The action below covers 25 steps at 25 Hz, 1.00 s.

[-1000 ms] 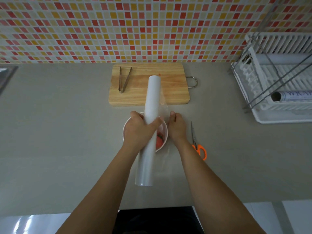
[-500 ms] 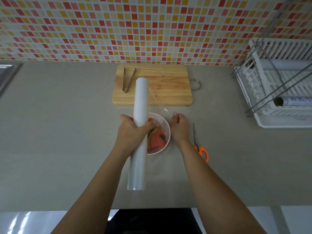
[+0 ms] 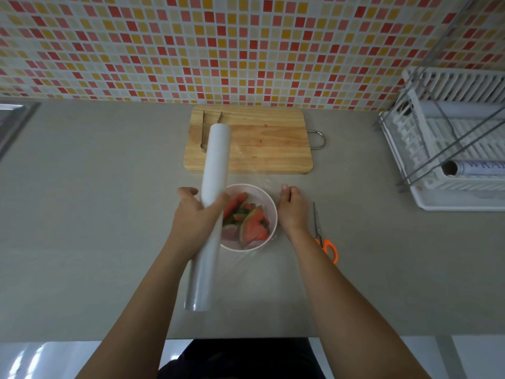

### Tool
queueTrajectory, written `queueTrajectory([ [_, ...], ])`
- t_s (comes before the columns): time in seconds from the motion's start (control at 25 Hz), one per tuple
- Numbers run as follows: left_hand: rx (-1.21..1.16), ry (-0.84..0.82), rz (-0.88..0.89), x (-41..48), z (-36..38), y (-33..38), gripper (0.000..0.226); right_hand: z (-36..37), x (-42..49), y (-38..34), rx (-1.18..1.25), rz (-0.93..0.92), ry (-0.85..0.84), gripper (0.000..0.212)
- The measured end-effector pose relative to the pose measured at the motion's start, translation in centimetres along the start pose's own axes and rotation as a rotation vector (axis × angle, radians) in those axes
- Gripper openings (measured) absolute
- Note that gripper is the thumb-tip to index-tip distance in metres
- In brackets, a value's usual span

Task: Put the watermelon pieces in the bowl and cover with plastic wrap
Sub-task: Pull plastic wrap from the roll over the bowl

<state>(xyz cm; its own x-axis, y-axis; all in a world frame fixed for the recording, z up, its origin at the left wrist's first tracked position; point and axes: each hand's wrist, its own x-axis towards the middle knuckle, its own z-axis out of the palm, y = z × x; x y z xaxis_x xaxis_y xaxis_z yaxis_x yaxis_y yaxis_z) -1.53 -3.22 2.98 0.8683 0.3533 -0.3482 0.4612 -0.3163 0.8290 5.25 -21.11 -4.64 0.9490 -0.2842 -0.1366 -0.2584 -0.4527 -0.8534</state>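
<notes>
L hand (image 3: pixel 195 217) grips the plastic wrap roll (image 3: pixel 216 160) round its middle, thumb over the top and fingers underneath. The roll is held above the tabletop (image 3: pixel 109 214), lengthwise away from the person; its far end is over the cutting board (image 3: pixel 273 149) and its near end points back toward the body. A clear film (image 3: pixel 259 179) stretches from the roll to the right, across the bowl (image 3: pixel 263 196), w/ its edges showing as faint glints beyond and in front of the bowl. R hand (image 3: pixel 292 212) sits just beside the bowl's right rim, fingers curled in and thumb up, apparently pinching the film's free edge; the exact grip can't be made out through the clear sheet. The bowl is pale pink, stands on the tabletop btwn the two hands, just in front of the board, and holds the watermelon pieces (image 3: pixel 254 228), red flesh w/ green rind, seen through the film. Metal tongs (image 3: pixel 203 132) lie on the board's left part, partly behind the roll. Orange-handled scissors (image 3: pixel 319 233) lie on the tabletop just right of the R wrist. A white dish rack (image 3: pixel 451 149) stands at far right w/ another roll (image 3: pixel 475 169) lying in it. A tiled wall (image 3: pixel 246 50) in red, orange & cream runs behind
</notes>
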Motion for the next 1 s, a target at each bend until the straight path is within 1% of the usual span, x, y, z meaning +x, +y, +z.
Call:
queueTrajectory([
  [0.04,0.043,0.005,0.03,0.0,0.0,-0.1,0.066,0.0,-0.1,0.1,-0.005,-0.002,0.007,0.036],
  [0.08,0.075,0.013,0.048,0.1,-0.2,-0.1,0.064,0.0,-0.1,0.1,-0.006,-0.007,0.016,0.036],
  [0.16,0.096,0.027,0.049,0.5,-0.9,-0.4,0.049,0.0,-0.1,0.2,-0.009,-0.015,0.037,0.036],
  [0.2,0.051,0.024,0.034,0.8,-1.4,-0.7,0.042,0.0,-0.1,0.2,-0.013,-0.017,0.042,0.036],
  [0.24,-0.023,0.019,0.011,1.0,-1.8,-1.0,0.04,0.0,0.0,0.1,-0.02,-0.019,0.046,0.036],
  [0.32,-0.146,0.003,-0.051,1.2,-2.5,-1.6,0.048,0.2,0.0,0.1,-0.038,-0.028,0.059,0.036],
  [0.36,-0.148,-0.01,-0.068,1.3,-2.5,-2.0,0.052,0.2,0.0,0.1,-0.045,-0.031,0.068,0.036],
  [0.48,-0.042,-0.024,-0.03,1.2,-2.4,-2.6,0.047,0.2,0.0,0.1,-0.062,-0.045,0.086,0.036],
  [0.6,0.071,0.014,0.021,1.3,-2.3,-2.6,0.056,0.1,-0.1,0.2,-0.085,-0.059,0.093,0.036],
  [0.64,0.113,0.041,0.046,1.5,-2.4,-2.6,0.056,0.1,-0.1,0.3,-0.081,-0.062,0.09,0.036],
  [0.72,0.147,0.061,0.056,2.1,-2.8,-2.7,0.048,0.0,-0.1,0.4,-0.067,-0.046,0.078,0.035],
  [0.8,0.07,0.033,0.009,2.7,-3.2,-3.3,0.038,0.0,0.0,0.5,-0.051,-0.019,0.064,0.033],
  [0.88,-0.041,-0.002,-0.051,2.9,-2.9,-3.9,0.034,0.0,0.1,0.7,-0.021,0.01,0.062,0.031],
  [1.0,-0.043,0.005,-0.079,2.9,-1.9,-4.7,0.037,0.5,0.2,1.0,0.018,0.081,0.046,0.033],
])
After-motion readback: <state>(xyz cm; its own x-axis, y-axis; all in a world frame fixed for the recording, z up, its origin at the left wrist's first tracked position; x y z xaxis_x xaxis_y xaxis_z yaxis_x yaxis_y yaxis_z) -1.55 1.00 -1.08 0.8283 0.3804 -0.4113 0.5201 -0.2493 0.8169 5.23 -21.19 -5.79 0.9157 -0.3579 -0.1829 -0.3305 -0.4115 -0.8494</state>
